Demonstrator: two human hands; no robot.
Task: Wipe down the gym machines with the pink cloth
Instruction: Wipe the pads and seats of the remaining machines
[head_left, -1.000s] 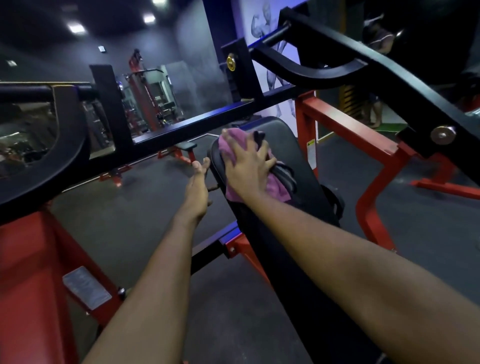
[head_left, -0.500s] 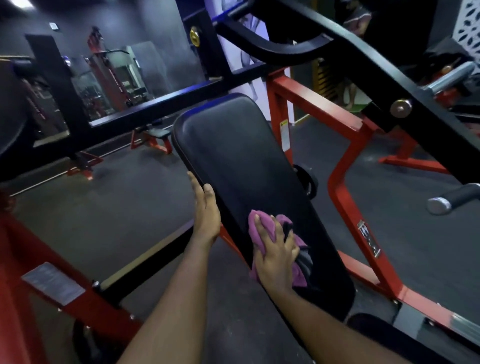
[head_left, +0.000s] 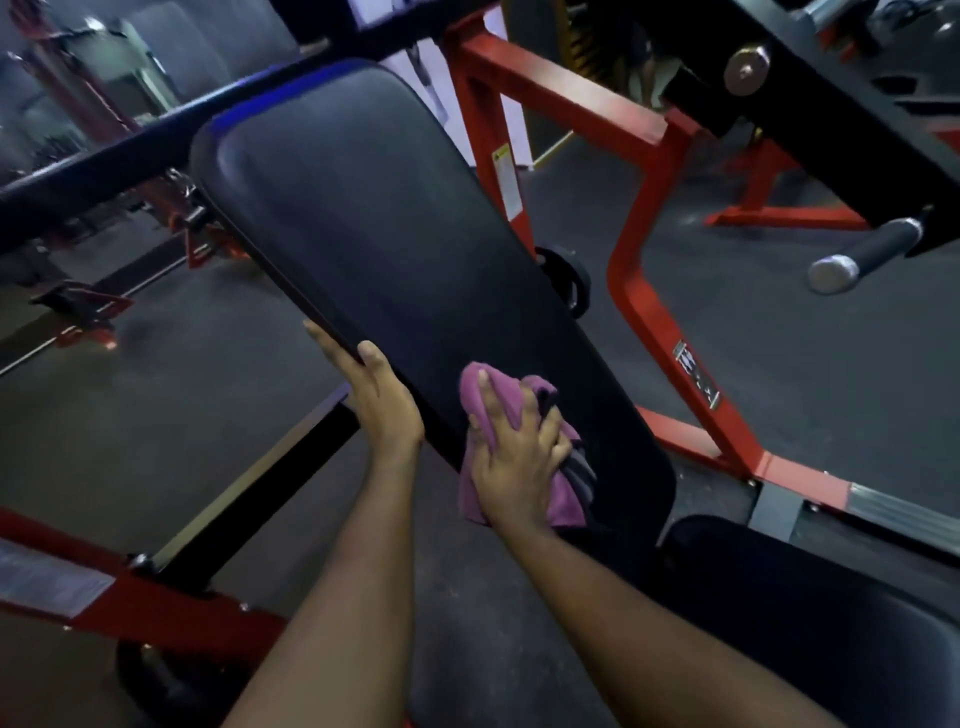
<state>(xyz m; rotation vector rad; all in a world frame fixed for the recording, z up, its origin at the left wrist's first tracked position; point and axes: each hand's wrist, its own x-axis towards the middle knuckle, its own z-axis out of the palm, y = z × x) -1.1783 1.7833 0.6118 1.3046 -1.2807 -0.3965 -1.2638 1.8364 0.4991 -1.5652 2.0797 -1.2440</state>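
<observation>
A long black padded backrest (head_left: 374, 218) of a red-framed gym machine slants up and away from me. My right hand (head_left: 514, 457) presses a crumpled pink cloth (head_left: 563, 501) flat against the pad's lower part, near its left edge. My left hand (head_left: 376, 395) grips that left edge a little higher up, thumb on the pad's face and fingers wrapped behind it. A black seat pad (head_left: 810, 608) lies below, at the lower right.
Red frame tubes (head_left: 639, 270) rise to the right of the pad. A black lever arm with a chrome-capped handle (head_left: 857, 254) juts in at the upper right. A black crossbar (head_left: 93, 176) runs behind the pad on the left. Dark rubber floor (head_left: 130, 395) lies all around.
My right hand has dragged the cloth from the top of the pad down to its lower part. My left hand slid down the left edge with it and now grips it.
</observation>
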